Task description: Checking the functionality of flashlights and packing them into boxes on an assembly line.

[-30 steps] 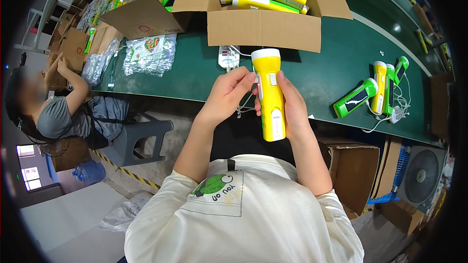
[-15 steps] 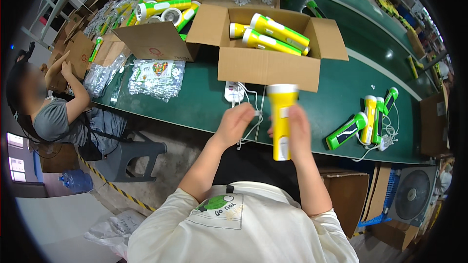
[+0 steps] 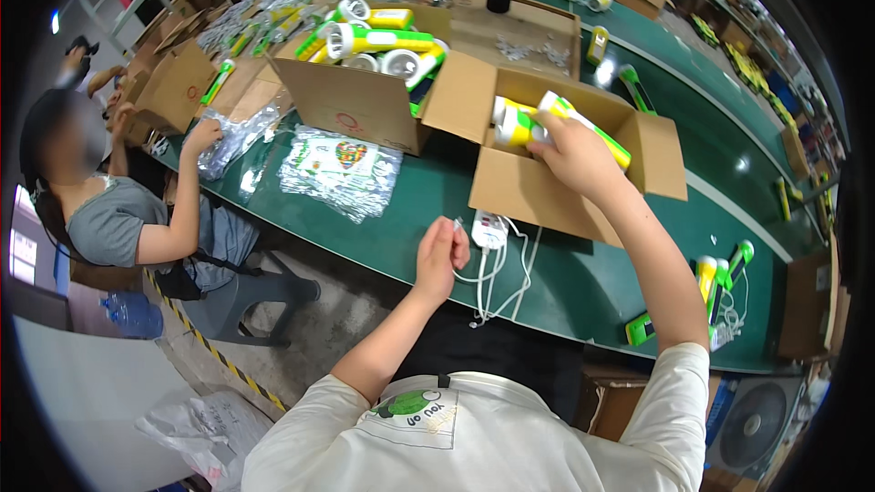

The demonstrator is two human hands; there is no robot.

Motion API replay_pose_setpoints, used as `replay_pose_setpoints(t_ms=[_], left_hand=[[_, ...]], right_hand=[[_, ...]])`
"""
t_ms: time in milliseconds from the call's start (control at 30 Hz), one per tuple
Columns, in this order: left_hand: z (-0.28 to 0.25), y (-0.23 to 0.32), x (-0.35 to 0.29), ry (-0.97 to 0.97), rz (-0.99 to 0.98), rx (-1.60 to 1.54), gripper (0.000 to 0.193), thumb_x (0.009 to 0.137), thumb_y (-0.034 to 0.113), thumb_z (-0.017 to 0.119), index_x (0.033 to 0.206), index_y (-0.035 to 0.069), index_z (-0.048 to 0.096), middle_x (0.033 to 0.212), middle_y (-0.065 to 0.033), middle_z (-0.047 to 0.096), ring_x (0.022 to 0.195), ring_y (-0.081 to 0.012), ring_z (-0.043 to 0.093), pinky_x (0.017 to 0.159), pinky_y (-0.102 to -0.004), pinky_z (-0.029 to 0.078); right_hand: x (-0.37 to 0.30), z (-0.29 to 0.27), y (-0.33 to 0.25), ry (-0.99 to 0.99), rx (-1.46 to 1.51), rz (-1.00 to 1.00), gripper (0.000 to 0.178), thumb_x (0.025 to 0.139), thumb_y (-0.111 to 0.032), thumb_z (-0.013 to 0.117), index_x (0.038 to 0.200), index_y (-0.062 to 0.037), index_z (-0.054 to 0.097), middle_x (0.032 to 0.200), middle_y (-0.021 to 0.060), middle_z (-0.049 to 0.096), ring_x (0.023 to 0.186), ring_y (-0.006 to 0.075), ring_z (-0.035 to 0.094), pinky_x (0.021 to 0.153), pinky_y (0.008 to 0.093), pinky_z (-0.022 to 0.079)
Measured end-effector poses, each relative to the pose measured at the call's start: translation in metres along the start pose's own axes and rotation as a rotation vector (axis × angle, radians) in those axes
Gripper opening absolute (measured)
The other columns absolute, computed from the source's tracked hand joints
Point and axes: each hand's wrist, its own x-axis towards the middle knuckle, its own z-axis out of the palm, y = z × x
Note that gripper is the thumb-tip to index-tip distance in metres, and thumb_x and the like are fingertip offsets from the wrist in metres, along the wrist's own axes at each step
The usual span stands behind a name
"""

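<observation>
Head view: the right hand (image 3: 579,157) is held inside the cardboard box (image 3: 524,191), fingers curled over a yellow-and-green flashlight (image 3: 517,128); whether it is gripped or only touched cannot be told. The left hand (image 3: 440,255) is curled near the edge of the tabletop (image 3: 570,282), a white cable (image 3: 478,280) end apparently pinched. If the smooth, rounded casing is held loosely, it could be dropped or knocked against a second flashlight (image 3: 615,148). The cable could be tugged or snagged. Flashlights: tubular, glossy, likely plastic. Box: matte, flaps folded out. Cable: thin, looped.
</observation>
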Motion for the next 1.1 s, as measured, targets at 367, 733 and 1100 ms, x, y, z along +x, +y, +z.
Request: replay_pose_setpoints(t_ms=[367,733,1100], left_hand=[[0.005,-0.001,-0.001,-0.015,-0.090,0.131,0.033,0.099,0.033,0.037,0.078,0.009,0.042,0.066,0.0032,0.038,0.057,-0.0045,0.032,0.052,-0.0190,0.027],[0.003,0.001,-0.001,0.022,-0.141,0.183,0.033,0.100,0.028,0.036,0.075,0.007,0.040,0.063,0.0000,0.038,0.056,-0.0079,0.033,0.053,-0.0223,0.029],[0.003,0.004,-0.003,0.067,-0.165,0.200,0.032,0.099,0.027,0.038,0.076,0.006,0.041,0.063,-0.0013,0.040,0.055,-0.0093,0.035,0.052,-0.0227,0.030]], right_hand=[[0.091,-0.046,0.251,0.475,-0.084,0.290,0.045,0.087,-0.035,0.056,0.115,-0.0006,0.055,0.109,0.0205,0.060,0.101,0.0327,0.057,0.088,0.0367,0.044],[0.097,0.012,0.439,-0.134,0.174,0.517,0.086,0.080,-0.047,0.064,0.144,-0.0074,0.022,0.134,0.0243,0.043,0.127,0.0337,0.040,0.106,0.0385,0.029],[0.108,0.045,0.367,0.296,0.015,0.312,0.041,0.066,-0.019,0.065,0.096,0.0047,0.050,0.080,0.0270,0.058,0.076,0.0455,0.056,0.069,0.0470,0.045]])
